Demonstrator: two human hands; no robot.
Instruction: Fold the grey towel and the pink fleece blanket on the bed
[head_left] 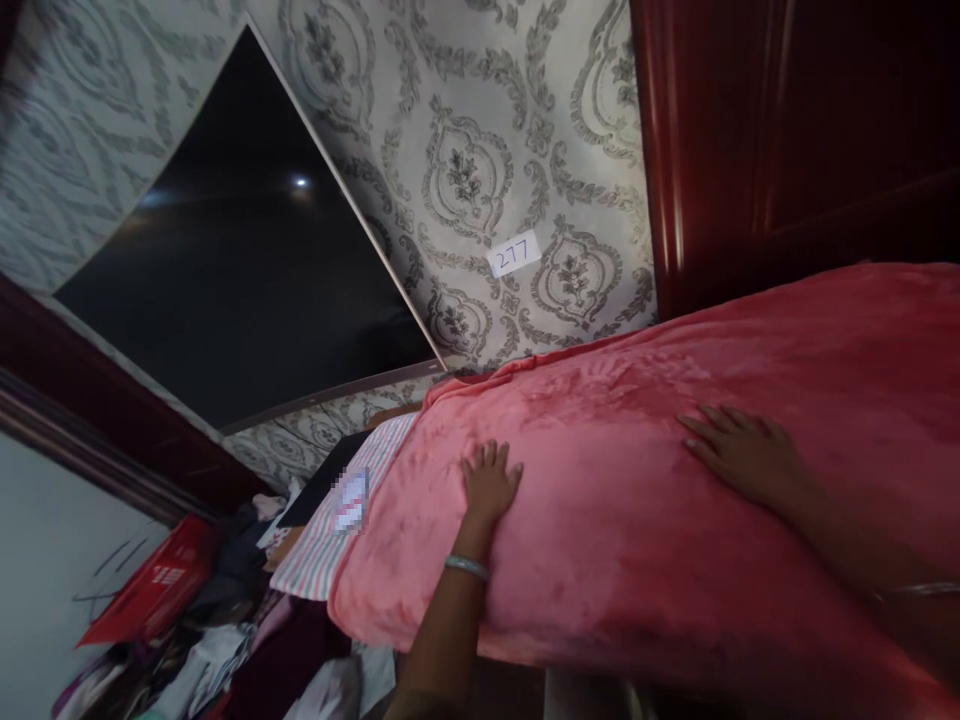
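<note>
A plush pink-red blanket (pixel 592 530) lies spread over a long raised surface, reaching from the middle to the right edge of the view. My left hand (pixel 490 482) rests palm down on it with fingers spread, a bangle (pixel 466 567) on the wrist. Farther right, my right hand (pixel 742 455) also lies flat on the blanket, its fingers stretched out toward the left. Neither hand holds anything. Beyond the blanket's left end shows a striped cloth (pixel 307 560) in white, pink and grey, with a small blurred item (pixel 351 502) on it.
A large dark television (pixel 255 240) hangs on the patterned wall, near a paper marked 277 (pixel 514 254). Dark red wooden panelling (pixel 795 130) stands at right. At lower left are a red bag (pixel 154 580) and heaped clothes (pixel 210 660).
</note>
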